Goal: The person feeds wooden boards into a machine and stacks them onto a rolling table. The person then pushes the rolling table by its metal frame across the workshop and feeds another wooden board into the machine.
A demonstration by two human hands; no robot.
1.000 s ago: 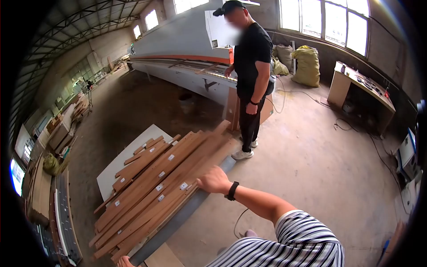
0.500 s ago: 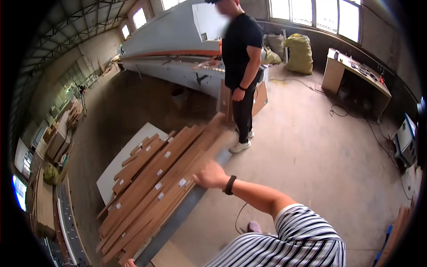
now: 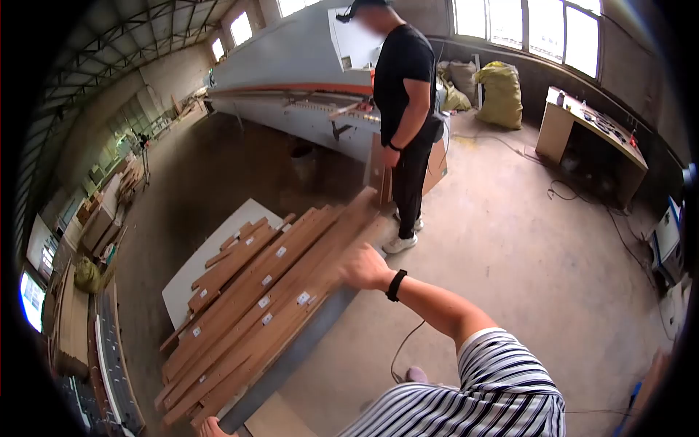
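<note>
Reddish-brown wooden boards [image 3: 251,309], several with small white labels, lie side by side in a stepped stack. A grey strip [image 3: 295,358] runs along the stack's near side. My right hand [image 3: 368,268] is at the near long edge, toward the far end, palm down; its fingers are smeared by motion and partly hidden. Low in the view, my left hand [image 3: 212,428] is closed over the near end of the closest board, partly cut off by the frame. A white panel [image 3: 186,291] shows beneath the stack.
Beyond the boards' far end stands a person in black [image 3: 408,109]. Behind them is a long white machine [image 3: 291,65]. A desk [image 3: 557,120] with small items and a yellow sack [image 3: 501,95] stand along the wall. A cable [image 3: 615,233] crosses the floor at right.
My right hand has slid along the stack's edge toward its far end. My left hand stays at the near end, a little more in view. The camera view has shifted slightly.
</note>
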